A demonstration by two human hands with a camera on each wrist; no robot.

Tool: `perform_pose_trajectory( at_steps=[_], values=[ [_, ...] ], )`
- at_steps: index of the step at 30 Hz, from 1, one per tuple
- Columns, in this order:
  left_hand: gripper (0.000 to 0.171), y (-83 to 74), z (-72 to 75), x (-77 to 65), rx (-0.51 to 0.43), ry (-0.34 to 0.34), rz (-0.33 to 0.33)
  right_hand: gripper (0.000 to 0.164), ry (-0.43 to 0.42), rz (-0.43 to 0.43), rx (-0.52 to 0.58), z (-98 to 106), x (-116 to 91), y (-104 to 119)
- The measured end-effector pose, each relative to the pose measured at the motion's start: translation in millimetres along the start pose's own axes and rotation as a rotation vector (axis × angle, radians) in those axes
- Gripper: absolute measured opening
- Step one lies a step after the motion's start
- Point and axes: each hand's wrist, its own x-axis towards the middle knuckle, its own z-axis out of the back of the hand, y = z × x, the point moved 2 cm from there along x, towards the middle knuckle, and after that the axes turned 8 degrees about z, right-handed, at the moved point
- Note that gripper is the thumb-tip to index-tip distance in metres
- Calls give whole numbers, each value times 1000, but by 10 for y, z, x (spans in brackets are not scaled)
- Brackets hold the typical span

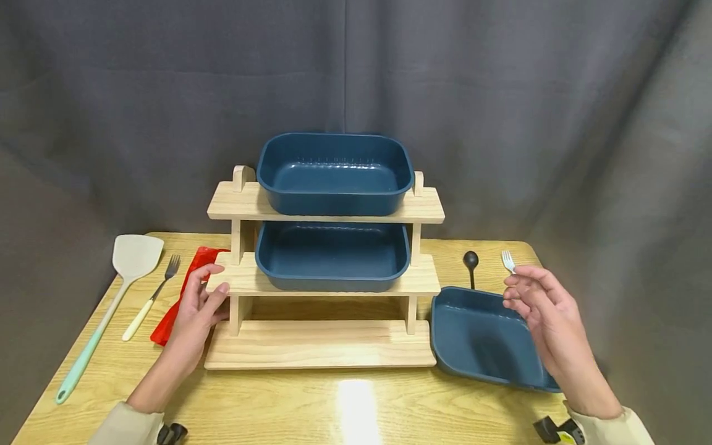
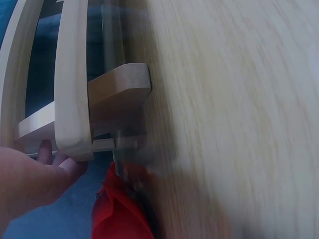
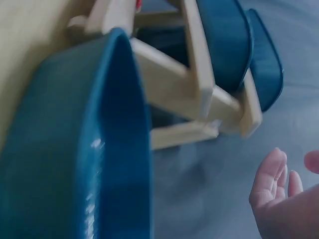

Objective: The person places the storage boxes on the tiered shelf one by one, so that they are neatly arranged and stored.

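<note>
I had L hand (image 1: 196, 306) gripping wood rack (image 1: 319, 346) by mid tier (image 1: 241, 283); R hand (image 1: 547, 312) hung loose nr blue bin (image 1: 473, 346) on tbl (image 1: 261, 405).

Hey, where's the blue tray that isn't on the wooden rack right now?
In the head view, the blue tray lies on the table just right of the wooden rack, with the black spoon by its far edge.

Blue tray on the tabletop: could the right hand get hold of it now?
Likely yes: the right hand appears empty and close, and nothing covers the front of the tray.
</note>
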Motion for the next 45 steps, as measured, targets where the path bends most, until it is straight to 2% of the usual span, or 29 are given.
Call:
perform_pose_trajectory(
  at_steps=[8, 11, 16, 19, 25, 31, 34, 39, 42, 45],
  values=[
    [40, 15, 6, -17, 3, 4, -7, 33, -26, 26, 3, 504, -179, -80],
    [40, 34, -7, -23, 1, 3, -3, 34, -74, 40, -20, 667, -264, -97],
    [40, 69, -27, -30, 1, 7, 2, 35, -167, 37, -123, 912, -435, -107],
    [40, 72, -24, -31, 1, 7, -1, 35, -203, -11, -213, 1032, -504, -137],
    [39, 54, -13, -34, 1, 3, -1, 38, -210, -152, -379, 1192, -613, -257],
    [40, 44, -4, -23, 7, 0, 0, 36, -254, -228, -427, 1341, -682, -339],
    [39, 38, 22, -26, 0, -6, -2, 37, -249, -283, -425, 1398, -681, -377],
    [39, 17, 28, -24, 5, -3, -14, 39, -144, -383, -375, 1550, -686, -416],
    [39, 11, 13, -7, 2, 4, -21, 42, -27, -441, -366, 1675, -670, -399],
    [39, 14, -1, 9, -1, 5, -20, 45, 110, -463, -318, 1782, -652, -376]
  ],
)
